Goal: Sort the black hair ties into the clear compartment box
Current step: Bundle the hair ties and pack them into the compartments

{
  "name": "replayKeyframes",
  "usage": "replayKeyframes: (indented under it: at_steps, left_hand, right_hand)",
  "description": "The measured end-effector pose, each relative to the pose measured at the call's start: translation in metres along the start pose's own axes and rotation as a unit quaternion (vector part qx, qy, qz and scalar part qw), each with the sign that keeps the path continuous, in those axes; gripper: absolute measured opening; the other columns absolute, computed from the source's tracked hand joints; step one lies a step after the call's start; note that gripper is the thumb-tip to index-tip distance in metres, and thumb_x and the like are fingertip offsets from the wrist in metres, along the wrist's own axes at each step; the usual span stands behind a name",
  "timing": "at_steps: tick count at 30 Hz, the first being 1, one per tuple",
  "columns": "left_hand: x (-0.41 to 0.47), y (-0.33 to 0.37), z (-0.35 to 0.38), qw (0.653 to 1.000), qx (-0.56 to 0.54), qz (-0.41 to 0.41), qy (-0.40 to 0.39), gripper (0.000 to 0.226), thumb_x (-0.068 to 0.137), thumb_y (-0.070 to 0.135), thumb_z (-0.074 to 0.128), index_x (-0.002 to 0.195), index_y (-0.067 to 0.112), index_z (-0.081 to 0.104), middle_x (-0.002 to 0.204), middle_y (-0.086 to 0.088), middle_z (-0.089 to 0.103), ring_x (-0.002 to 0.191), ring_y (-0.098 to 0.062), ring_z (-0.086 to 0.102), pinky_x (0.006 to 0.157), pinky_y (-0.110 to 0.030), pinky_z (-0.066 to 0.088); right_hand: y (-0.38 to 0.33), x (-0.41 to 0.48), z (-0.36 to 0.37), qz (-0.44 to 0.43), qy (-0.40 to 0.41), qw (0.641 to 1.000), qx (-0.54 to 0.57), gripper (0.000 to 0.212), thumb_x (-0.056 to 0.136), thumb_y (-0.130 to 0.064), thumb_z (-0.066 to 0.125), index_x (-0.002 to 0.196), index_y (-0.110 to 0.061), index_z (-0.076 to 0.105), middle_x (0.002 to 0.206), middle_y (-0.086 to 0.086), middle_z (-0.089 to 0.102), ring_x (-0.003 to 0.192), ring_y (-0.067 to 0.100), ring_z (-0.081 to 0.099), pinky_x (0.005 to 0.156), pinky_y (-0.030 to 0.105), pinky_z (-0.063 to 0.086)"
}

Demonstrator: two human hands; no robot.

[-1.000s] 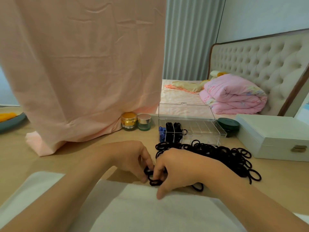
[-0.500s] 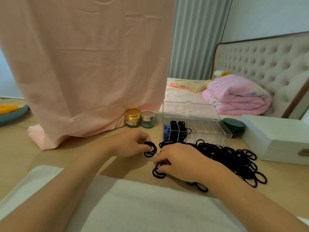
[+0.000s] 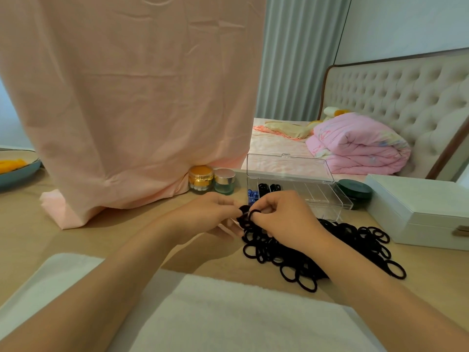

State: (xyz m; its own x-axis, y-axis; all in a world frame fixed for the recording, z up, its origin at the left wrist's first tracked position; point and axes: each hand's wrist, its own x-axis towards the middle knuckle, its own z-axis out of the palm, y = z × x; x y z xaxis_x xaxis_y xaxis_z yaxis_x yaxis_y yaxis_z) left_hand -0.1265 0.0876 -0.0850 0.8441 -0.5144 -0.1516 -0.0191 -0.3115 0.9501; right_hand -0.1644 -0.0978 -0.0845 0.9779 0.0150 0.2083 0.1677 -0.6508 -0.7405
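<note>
A large pile of black hair ties [image 3: 337, 252] lies on the wooden table in front of the clear compartment box [image 3: 319, 196], whose lid stands open. Black ties fill two left compartments [image 3: 269, 187], and blue items sit in the leftmost one. My left hand [image 3: 210, 214] and my right hand [image 3: 281, 217] meet above the pile's left end, just before the box. Both pinch a small bunch of black ties [image 3: 245, 215] between their fingertips; one tie loops round a right finger.
A hanging pink cloth [image 3: 132, 97] fills the back left, with a gold jar [image 3: 201, 179] and a silver-lidded jar [image 3: 224, 181] at its foot. A dark green round tin [image 3: 355, 190] and a white case [image 3: 418, 209] stand right. A white towel [image 3: 228, 313] lies near me.
Both hands rose from the table and came together near the box. The left hand's bunch of ties is now also pinched by the right hand, which left the pile.
</note>
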Motion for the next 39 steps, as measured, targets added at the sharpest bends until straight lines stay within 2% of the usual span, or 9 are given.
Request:
replayKeyframes:
  at_steps: [6,11,14,17,21,25,31,36,39]
  left_hand:
    - [0.002,-0.002,0.005,0.999,0.037,0.002,0.015,0.026,0.088,0.029,0.075,0.107,0.011,0.074,0.098,-0.006,0.078,0.094,-0.017,0.074,0.085,-0.038,0.06]
    - [0.008,-0.012,0.001,0.997,0.027,-0.027,0.067,0.015,0.093,0.021,0.069,0.104,0.011,0.074,0.094,-0.006,0.079,0.08,-0.015,0.074,0.074,-0.035,0.06]
    - [0.013,-0.021,-0.004,0.99,0.051,-0.04,0.122,0.012,0.095,0.023,0.066,0.103,0.015,0.071,0.091,-0.009,0.077,0.071,-0.015,0.07,0.067,-0.031,0.061]
    - [0.015,-0.026,-0.007,0.983,0.127,-0.013,0.131,0.012,0.098,0.024,0.061,0.104,0.018,0.069,0.091,-0.009,0.074,0.068,-0.013,0.066,0.067,-0.028,0.06]
    - [0.013,-0.024,-0.008,0.979,0.171,0.021,0.106,0.012,0.101,0.024,0.055,0.105,0.02,0.066,0.083,0.004,0.072,0.07,-0.009,0.065,0.062,-0.022,0.056]
    - [0.015,-0.022,-0.012,0.974,0.204,0.024,0.092,0.005,0.101,0.022,0.055,0.102,0.022,0.06,0.086,0.004,0.074,0.071,-0.011,0.07,0.064,-0.025,0.057]
    - [0.013,-0.022,-0.018,0.973,0.205,0.009,0.105,0.008,0.099,0.026,0.059,0.101,0.023,0.066,0.095,-0.001,0.074,0.083,-0.015,0.07,0.073,-0.03,0.058]
    - [0.016,-0.021,-0.018,0.98,0.149,-0.015,0.131,0.016,0.097,0.024,0.063,0.108,0.014,0.069,0.098,-0.01,0.074,0.078,-0.017,0.067,0.069,-0.026,0.059]
    - [0.018,-0.022,-0.016,0.979,0.143,-0.01,0.142,0.014,0.095,0.023,0.066,0.106,0.014,0.07,0.091,-0.007,0.076,0.077,-0.016,0.072,0.068,-0.027,0.061]
  right_hand:
    - [0.0,0.001,0.001,0.041,0.0,0.998,0.054,0.006,0.089,-0.015,0.072,0.09,-0.019,0.077,0.058,-0.002,0.067,0.036,0.002,0.053,0.04,0.019,0.045]
    - [0.004,0.004,-0.007,0.063,-0.107,0.984,0.128,0.037,0.092,0.0,0.067,0.128,-0.008,0.065,0.095,0.004,0.076,0.066,0.014,0.073,0.058,0.026,0.058]
    - [0.007,0.001,-0.018,-0.047,-0.141,0.984,-0.093,0.029,0.095,-0.01,0.063,0.118,-0.025,0.072,0.098,-0.023,0.065,0.071,-0.009,0.063,0.068,0.014,0.048]
    - [0.004,-0.002,-0.02,-0.12,-0.22,0.929,-0.272,0.033,0.093,-0.019,0.062,0.121,-0.034,0.072,0.095,-0.029,0.052,0.085,-0.008,0.053,0.08,0.011,0.039]
    - [0.005,-0.005,-0.011,-0.122,-0.257,0.907,-0.31,0.044,0.091,-0.02,0.06,0.134,-0.031,0.063,0.121,-0.013,0.057,0.107,0.008,0.056,0.094,0.026,0.049]
    - [0.006,0.006,-0.005,-0.114,-0.143,0.944,-0.274,0.029,0.095,-0.023,0.051,0.113,-0.029,0.072,0.111,-0.012,0.065,0.093,0.01,0.062,0.085,0.031,0.053]
    - [0.013,0.027,0.013,-0.158,-0.218,0.863,-0.427,0.03,0.099,-0.028,0.056,0.127,-0.031,0.068,0.124,-0.004,0.059,0.112,0.02,0.057,0.086,0.041,0.054]
    - [0.017,0.026,0.007,-0.146,-0.205,0.881,-0.401,0.018,0.094,-0.032,0.063,0.094,-0.019,0.075,0.102,-0.001,0.065,0.094,0.019,0.062,0.072,0.035,0.053]
    - [0.013,0.02,-0.005,-0.115,-0.17,0.952,-0.229,0.012,0.095,-0.029,0.066,0.096,-0.024,0.076,0.092,-0.011,0.069,0.083,0.008,0.065,0.078,0.026,0.052]
